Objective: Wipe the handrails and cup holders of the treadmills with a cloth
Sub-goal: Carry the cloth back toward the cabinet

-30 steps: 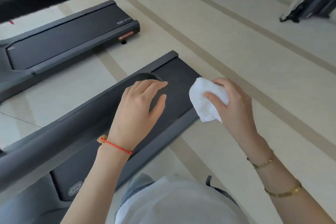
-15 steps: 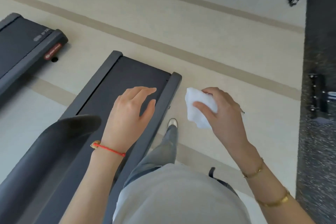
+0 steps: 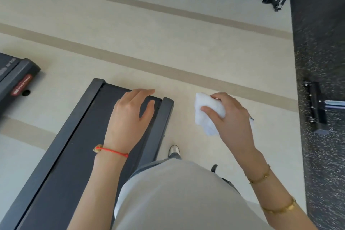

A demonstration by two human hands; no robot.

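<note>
Pale gym flooring [image 3: 130, 30] with tan stripes lay below, bordered at the right by dark speckled rubber matting [image 3: 321, 52]. A treadmill deck [image 3: 74, 136] stretched from the lower left. Above its far end the left hand [image 3: 130, 115] hung with fingers relaxed, grasping nothing. The right hand [image 3: 231, 119] pinched a crumpled white cloth [image 3: 207, 115] above the floor, just right of the deck.

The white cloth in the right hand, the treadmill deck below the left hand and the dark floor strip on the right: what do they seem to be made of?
White cloth: soft fabric or thick paper towel, crumpled and matte; I can't tell which. Treadmill deck: matte black belt, probably rubber, between smooth dark side rails, likely plastic. Dark floor strip: black with pale flecks, probably rubber gym matting.
</note>
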